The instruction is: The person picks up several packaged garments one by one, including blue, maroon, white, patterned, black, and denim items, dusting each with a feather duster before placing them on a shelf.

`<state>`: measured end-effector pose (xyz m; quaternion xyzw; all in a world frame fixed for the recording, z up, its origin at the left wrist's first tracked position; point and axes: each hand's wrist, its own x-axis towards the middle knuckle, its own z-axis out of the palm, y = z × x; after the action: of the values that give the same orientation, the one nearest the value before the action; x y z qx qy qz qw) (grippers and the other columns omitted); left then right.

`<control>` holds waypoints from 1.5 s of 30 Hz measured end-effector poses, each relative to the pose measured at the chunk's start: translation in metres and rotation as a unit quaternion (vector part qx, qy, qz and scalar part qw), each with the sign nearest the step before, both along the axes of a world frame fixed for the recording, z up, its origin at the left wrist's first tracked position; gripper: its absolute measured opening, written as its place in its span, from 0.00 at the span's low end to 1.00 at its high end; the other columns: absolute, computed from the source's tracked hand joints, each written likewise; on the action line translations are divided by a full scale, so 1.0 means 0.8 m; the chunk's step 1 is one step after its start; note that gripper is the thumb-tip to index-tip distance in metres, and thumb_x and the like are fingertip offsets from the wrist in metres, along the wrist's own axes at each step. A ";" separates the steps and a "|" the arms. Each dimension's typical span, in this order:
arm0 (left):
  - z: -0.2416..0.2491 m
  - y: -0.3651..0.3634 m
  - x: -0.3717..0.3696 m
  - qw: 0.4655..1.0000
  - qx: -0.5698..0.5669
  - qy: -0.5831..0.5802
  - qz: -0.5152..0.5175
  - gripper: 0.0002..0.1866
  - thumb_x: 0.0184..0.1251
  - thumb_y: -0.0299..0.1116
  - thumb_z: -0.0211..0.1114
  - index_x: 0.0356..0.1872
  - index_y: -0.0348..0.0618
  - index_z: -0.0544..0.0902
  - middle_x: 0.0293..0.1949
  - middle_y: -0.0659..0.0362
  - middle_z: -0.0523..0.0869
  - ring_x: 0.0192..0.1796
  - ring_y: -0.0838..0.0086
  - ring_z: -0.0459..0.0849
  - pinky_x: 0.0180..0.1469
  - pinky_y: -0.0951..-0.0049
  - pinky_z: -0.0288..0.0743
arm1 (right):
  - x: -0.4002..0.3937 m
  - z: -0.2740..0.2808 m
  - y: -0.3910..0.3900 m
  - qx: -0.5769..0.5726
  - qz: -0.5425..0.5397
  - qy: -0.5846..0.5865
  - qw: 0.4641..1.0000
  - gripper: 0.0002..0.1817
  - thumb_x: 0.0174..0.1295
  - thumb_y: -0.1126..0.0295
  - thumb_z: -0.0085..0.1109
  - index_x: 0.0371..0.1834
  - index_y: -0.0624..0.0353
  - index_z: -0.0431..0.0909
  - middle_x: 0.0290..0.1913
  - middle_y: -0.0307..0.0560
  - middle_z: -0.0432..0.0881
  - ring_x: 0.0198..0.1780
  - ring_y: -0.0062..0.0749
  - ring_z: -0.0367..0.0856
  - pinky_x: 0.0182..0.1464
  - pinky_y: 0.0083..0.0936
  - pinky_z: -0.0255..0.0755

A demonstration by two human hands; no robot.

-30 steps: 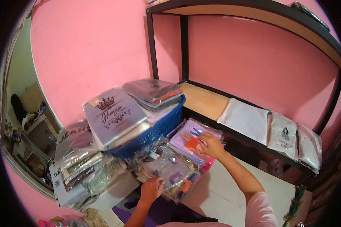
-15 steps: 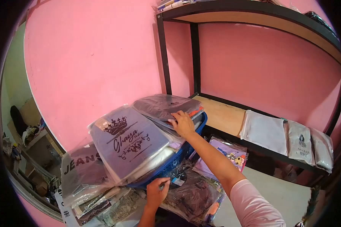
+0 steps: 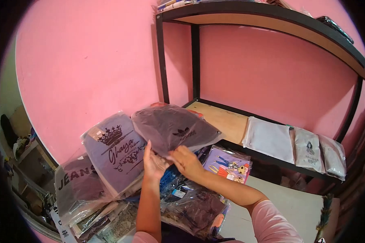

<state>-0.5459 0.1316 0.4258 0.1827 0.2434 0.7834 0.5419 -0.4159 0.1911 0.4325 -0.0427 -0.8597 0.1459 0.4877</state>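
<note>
A dark garment in a clear plastic bag (image 3: 170, 127), with an adidas-style print, is lifted and tilted over the blue basket. My right hand (image 3: 185, 162) pinches its near edge. Just left of it, my left hand (image 3: 155, 164) is palm up with fingers spread at the bag's lower edge. The purple "Ghaya" package (image 3: 118, 152) lies to the left, and the "JEANS" package (image 3: 75, 184) sits farther left. Below my hands, dark plastic-wrapped clothes (image 3: 194, 210) are piled. The blue basket (image 3: 170, 184) is mostly hidden by hands and bags.
A black-framed shelf (image 3: 227, 107) stands at the right, with several bagged items on its lower board, including a pale one (image 3: 268, 139). A purple cartoon-print package (image 3: 227, 164) lies below it, on a white surface (image 3: 271, 210). A pink wall is behind.
The dark bagged garment has been pulled toward me and tilted up, its near edge taken in my right hand. My left hand has risen to it and opened. The view has shifted slightly right.
</note>
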 end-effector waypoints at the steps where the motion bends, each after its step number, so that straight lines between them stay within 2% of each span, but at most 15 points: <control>1: 0.002 0.005 0.003 0.996 -0.035 0.077 0.041 0.31 0.55 0.50 0.58 0.54 0.38 0.63 0.50 0.48 0.71 0.51 0.58 0.71 0.50 0.54 0.67 | 0.006 -0.009 -0.003 0.000 0.034 -0.008 0.999 0.10 0.56 0.69 0.50 0.35 0.65 0.72 0.32 0.54 0.70 0.36 0.48 0.70 0.39 0.36 0.66; 3: -0.032 0.026 -0.022 0.983 -0.044 0.166 0.065 0.18 0.49 0.34 0.63 0.42 0.39 0.74 0.41 0.51 0.78 0.44 0.61 0.76 0.44 0.58 0.72 | 0.018 -0.014 -0.003 -0.002 0.062 -0.011 0.998 0.11 0.56 0.67 0.52 0.36 0.64 0.73 0.32 0.53 0.72 0.36 0.47 0.71 0.39 0.36 0.66; 5: -0.050 0.025 -0.035 0.983 -0.057 0.167 0.044 0.17 0.49 0.33 0.62 0.40 0.39 0.75 0.38 0.52 0.79 0.41 0.62 0.78 0.43 0.59 0.73 | 0.043 -0.005 0.006 0.005 0.064 -0.014 0.998 0.13 0.51 0.63 0.58 0.36 0.59 0.77 0.31 0.48 0.77 0.34 0.43 0.74 0.37 0.32 0.68; 9: -0.007 -0.022 -0.009 0.990 -0.096 0.104 0.019 0.16 0.47 0.29 0.60 0.40 0.36 0.75 0.35 0.53 0.80 0.36 0.64 0.80 0.40 0.65 0.76 | 0.081 0.010 0.087 -0.145 -0.356 0.033 0.923 0.21 0.52 0.50 0.55 0.35 0.58 0.79 0.34 0.46 0.81 0.41 0.40 0.77 0.42 0.31 0.70; 10: 0.008 -0.037 0.003 0.991 -0.116 0.072 0.017 0.16 0.47 0.26 0.60 0.40 0.37 0.74 0.34 0.53 0.80 0.36 0.64 0.80 0.40 0.66 0.76 | 0.088 -0.015 0.115 -0.151 -0.360 0.033 0.920 0.21 0.52 0.50 0.55 0.35 0.58 0.79 0.34 0.46 0.81 0.41 0.40 0.77 0.42 0.31 0.70; 11: 0.003 -0.039 0.004 0.992 -0.098 0.079 0.030 0.14 0.46 0.30 0.61 0.35 0.35 0.76 0.32 0.52 0.81 0.33 0.64 0.80 0.39 0.68 0.76 | 0.097 -0.023 0.124 -0.426 -0.164 -0.043 0.889 0.25 0.52 0.47 0.54 0.41 0.58 0.77 0.40 0.46 0.80 0.45 0.38 0.75 0.46 0.30 0.68; 12: 0.000 -0.045 0.005 0.991 -0.102 0.081 0.024 0.14 0.46 0.30 0.61 0.35 0.35 0.76 0.32 0.52 0.81 0.33 0.64 0.80 0.39 0.68 0.76 | 0.105 -0.033 0.129 -0.647 0.054 -0.109 0.752 0.29 0.53 0.44 0.52 0.46 0.58 0.76 0.45 0.46 0.79 0.50 0.36 0.74 0.50 0.30 0.67; 14: 0.000 -0.057 0.015 0.989 -0.089 0.119 0.012 0.14 0.45 0.30 0.61 0.35 0.34 0.76 0.32 0.53 0.81 0.33 0.65 0.80 0.38 0.69 0.75 | 0.115 -0.068 0.108 -0.786 0.193 -0.087 0.581 0.36 0.52 0.47 0.57 0.59 0.57 0.63 0.53 0.46 0.73 0.50 0.33 0.74 0.50 0.29 0.69; 17: 0.013 -0.080 0.044 0.982 -0.102 0.153 0.033 0.17 0.44 0.30 0.61 0.38 0.34 0.74 0.34 0.53 0.80 0.33 0.67 0.79 0.38 0.69 0.74 | 0.144 -0.074 0.060 -0.747 0.246 0.010 0.617 0.32 0.50 0.69 0.62 0.59 0.55 0.61 0.47 0.44 0.75 0.48 0.30 0.75 0.48 0.28 0.70; 23: 0.040 -0.129 0.130 0.974 -0.053 0.219 -0.017 0.38 0.37 0.27 0.58 0.60 0.37 0.61 0.45 0.52 0.74 0.43 0.66 0.76 0.45 0.72 0.70 | 0.265 -0.059 -0.011 -0.699 0.185 0.078 0.687 0.39 0.47 0.73 0.63 0.64 0.53 0.54 0.51 0.42 0.71 0.51 0.30 0.71 0.52 0.25 0.66; 27: 0.030 -0.136 0.186 0.965 -0.022 0.219 -0.141 0.41 0.37 0.26 0.61 0.61 0.37 0.59 0.48 0.54 0.73 0.48 0.68 0.73 0.50 0.73 0.67 | 0.375 -0.052 -0.082 -0.651 0.090 0.147 0.739 0.43 0.44 0.73 0.65 0.65 0.57 0.51 0.54 0.43 0.70 0.56 0.29 0.67 0.58 0.24 0.58; 36: -0.031 -0.114 0.346 0.855 -0.013 0.306 -0.418 0.40 0.44 0.20 0.62 0.63 0.35 0.55 0.53 0.57 0.70 0.56 0.73 0.67 0.57 0.73 0.59 | 0.593 -0.069 -0.257 -0.637 -0.136 0.265 0.711 0.43 0.39 0.79 0.67 0.62 0.66 0.55 0.57 0.46 0.68 0.59 0.31 0.64 0.62 0.24 0.51; 40: -0.083 -0.063 0.422 0.818 -0.101 0.267 -0.500 0.30 0.49 0.26 0.61 0.57 0.35 0.64 0.48 0.56 0.75 0.51 0.73 0.73 0.53 0.73 0.66 | 0.661 -0.110 -0.262 -0.696 -0.201 0.268 0.635 0.36 0.42 0.78 0.65 0.59 0.64 0.61 0.50 0.45 0.73 0.52 0.29 0.70 0.57 0.22 0.60; 42: -0.101 -0.039 0.465 0.764 -0.265 0.355 -0.470 0.25 0.49 0.26 0.61 0.52 0.36 0.68 0.43 0.56 0.78 0.44 0.73 0.77 0.47 0.73 0.71 | 0.692 -0.138 -0.250 -0.704 -0.191 0.296 0.617 0.32 0.45 0.79 0.62 0.57 0.63 0.63 0.47 0.44 0.75 0.48 0.27 0.73 0.52 0.21 0.65; 45: -0.145 -0.012 0.514 0.774 -0.223 0.287 -0.518 0.23 0.48 0.25 0.61 0.50 0.38 0.70 0.40 0.57 0.78 0.40 0.73 0.78 0.44 0.74 0.73 | 0.746 -0.172 -0.231 -0.690 -0.193 0.282 0.638 0.32 0.47 0.80 0.61 0.58 0.62 0.62 0.47 0.43 0.75 0.47 0.25 0.73 0.50 0.21 0.67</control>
<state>-0.1347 0.1218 0.3095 0.3712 0.4241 0.2193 0.7964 0.1808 0.0059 0.2949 -0.4887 -0.3021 0.6036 0.5528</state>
